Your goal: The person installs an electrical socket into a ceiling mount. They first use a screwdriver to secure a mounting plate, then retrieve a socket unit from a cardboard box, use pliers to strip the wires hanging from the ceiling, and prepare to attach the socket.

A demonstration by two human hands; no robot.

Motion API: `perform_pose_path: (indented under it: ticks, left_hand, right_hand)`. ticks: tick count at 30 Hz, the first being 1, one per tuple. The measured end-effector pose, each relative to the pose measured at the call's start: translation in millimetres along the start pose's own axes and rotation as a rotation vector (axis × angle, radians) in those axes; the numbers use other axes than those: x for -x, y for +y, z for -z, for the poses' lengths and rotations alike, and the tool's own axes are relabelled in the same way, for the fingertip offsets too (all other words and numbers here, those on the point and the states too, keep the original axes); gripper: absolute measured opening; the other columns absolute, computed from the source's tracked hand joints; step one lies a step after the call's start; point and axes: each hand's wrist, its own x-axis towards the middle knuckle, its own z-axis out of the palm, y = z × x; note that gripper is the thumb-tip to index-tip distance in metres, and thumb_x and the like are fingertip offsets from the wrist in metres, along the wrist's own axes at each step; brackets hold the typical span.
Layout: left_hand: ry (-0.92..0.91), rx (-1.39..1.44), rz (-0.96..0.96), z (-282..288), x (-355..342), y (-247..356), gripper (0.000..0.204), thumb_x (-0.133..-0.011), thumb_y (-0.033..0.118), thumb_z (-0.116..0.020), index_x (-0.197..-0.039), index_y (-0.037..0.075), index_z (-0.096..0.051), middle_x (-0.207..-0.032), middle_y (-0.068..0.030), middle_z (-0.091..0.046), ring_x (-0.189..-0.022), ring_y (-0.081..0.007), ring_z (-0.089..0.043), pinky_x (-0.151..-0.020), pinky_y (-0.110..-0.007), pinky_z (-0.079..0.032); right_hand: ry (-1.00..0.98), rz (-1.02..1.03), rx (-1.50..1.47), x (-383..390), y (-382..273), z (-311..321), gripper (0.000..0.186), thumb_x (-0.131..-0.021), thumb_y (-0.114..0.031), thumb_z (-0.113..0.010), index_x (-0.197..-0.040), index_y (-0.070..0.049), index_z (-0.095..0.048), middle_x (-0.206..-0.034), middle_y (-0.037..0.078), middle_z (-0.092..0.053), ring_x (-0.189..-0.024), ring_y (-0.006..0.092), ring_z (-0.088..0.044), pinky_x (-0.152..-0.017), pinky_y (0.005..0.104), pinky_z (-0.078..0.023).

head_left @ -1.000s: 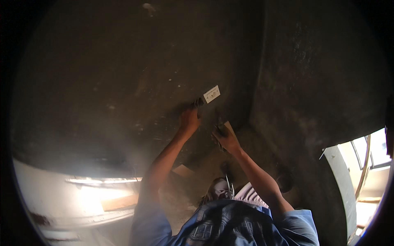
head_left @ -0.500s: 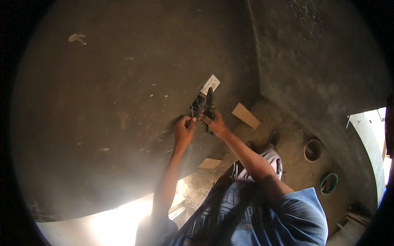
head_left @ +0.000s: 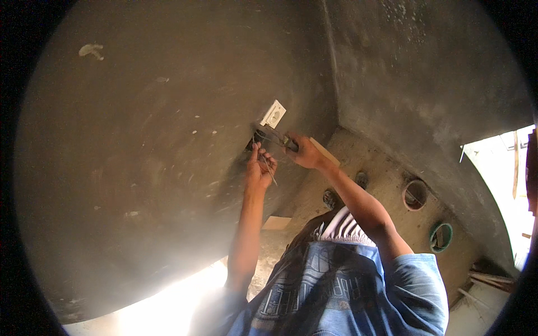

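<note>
My left hand is closed with its fingertips pinching a thin grey wire, whose free end hangs past the palm. The wire comes from a dark opening in the wall, just beyond the fingertips. My right hand grips a pair of dark pliers by the handles. The pliers lie sideways, with the jaws reaching left to the wires by the opening; whether they bite on a wire is too blurred to tell. Right above them a white socket plate sits tilted at the opening.
A bare grey wall fills the left, meeting another wall at a corner. On the floor are a board, a flat tan piece, a brownish round container and a green-rimmed one. Bright light enters at lower left and right.
The pliers swung from upright to sideways, their jaws now at the wires. My right hand turned with them and moved slightly right and up. The left hand turned palm-up at the wire.
</note>
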Motion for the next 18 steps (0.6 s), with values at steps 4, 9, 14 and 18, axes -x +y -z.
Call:
perform_pose_path:
  ticks: [4, 9, 14, 18]
  left_hand:
    - [0.037, -0.119, 0.056, 17, 29, -14, 0.015, -0.096, 0.028, -0.062, -0.103, 0.014, -0.064, -0.09, -0.0018, -0.065, -0.079, -0.0169, -0.064, -0.068, -0.036, -0.055]
    - [0.028, -0.213, 0.09, 22, 36, 5, 0.029, -0.096, 0.029, -0.062, -0.12, 0.013, -0.059, -0.105, -0.0028, -0.064, -0.094, -0.016, -0.062, -0.074, -0.033, -0.053]
    - [-0.143, 0.203, 0.104, -5, 9, 6, 0.023, -0.097, 0.025, -0.059, -0.116, 0.012, -0.063, -0.093, -0.0045, -0.068, -0.084, -0.0187, -0.065, -0.076, -0.037, -0.055]
    - [0.024, 0.215, -0.026, 5, -9, -9, 0.015, -0.095, 0.023, -0.063, -0.104, 0.011, -0.064, -0.085, -0.0034, -0.065, -0.079, -0.0177, -0.064, -0.07, -0.036, -0.056]
  right_hand:
    - [0.083, 0.13, 0.022, 3, 3, -4, 0.024, -0.084, -0.014, -0.066, -0.102, 0.0, -0.061, -0.076, 0.012, -0.061, -0.066, 0.0147, -0.052, -0.061, 0.0352, -0.044]
    - [-0.069, -0.07, 0.068, 2, -15, -1, 0.03, -0.082, -0.013, -0.065, -0.109, -0.001, -0.059, -0.083, 0.016, -0.064, -0.073, 0.0244, -0.06, -0.068, 0.0382, -0.049]
    - [-0.056, -0.026, 0.036, -2, -2, -5, 0.029, -0.083, -0.011, -0.065, -0.11, -0.001, -0.059, -0.084, 0.018, -0.064, -0.072, 0.0245, -0.06, -0.069, 0.038, -0.049]
    - [-0.059, 0.005, 0.056, -3, -3, 2, 0.029, -0.084, -0.014, -0.068, -0.108, 0.001, -0.06, -0.08, 0.017, -0.064, -0.07, 0.0178, -0.055, -0.069, 0.0355, -0.048]
